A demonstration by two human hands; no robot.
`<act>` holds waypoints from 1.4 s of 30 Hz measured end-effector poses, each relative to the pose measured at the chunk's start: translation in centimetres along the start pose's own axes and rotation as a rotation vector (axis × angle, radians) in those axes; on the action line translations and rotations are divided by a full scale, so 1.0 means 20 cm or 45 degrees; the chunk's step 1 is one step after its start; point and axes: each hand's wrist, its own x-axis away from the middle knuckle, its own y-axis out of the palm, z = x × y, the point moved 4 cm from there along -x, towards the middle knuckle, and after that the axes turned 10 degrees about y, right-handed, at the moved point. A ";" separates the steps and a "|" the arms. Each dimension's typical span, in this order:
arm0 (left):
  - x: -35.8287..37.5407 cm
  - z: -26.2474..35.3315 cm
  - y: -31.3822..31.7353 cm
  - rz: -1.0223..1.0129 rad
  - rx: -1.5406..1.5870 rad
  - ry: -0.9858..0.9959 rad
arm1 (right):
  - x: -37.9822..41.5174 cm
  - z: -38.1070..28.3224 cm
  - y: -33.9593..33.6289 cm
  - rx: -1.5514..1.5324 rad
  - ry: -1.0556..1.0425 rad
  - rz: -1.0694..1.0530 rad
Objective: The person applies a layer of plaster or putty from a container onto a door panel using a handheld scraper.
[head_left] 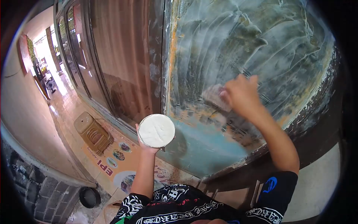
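Note:
My left hand supports a round container of white paste from below, its open top facing me. Thin ridges mark the paste's surface. My right hand is closed around a pale flat spreader, blurred by motion, against an upright panel. Greyish-white paste lies in curved streaks over the panel's dark and teal surface. Orange-brown patches show along its left edge and below the spreader. Plain teal paint shows on the lower part.
Left of the panel stands a dark-framed glass door with a brown curtain. A tan plastic stool lies on a printed banner on the floor. A black round pan is near the grey brick wall. A bright passage opens far left.

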 end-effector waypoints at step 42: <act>0.13 -0.11 0.02 0.050 -0.008 -0.031 | 0.46 -0.68 0.91 -2.456 0.849 -0.803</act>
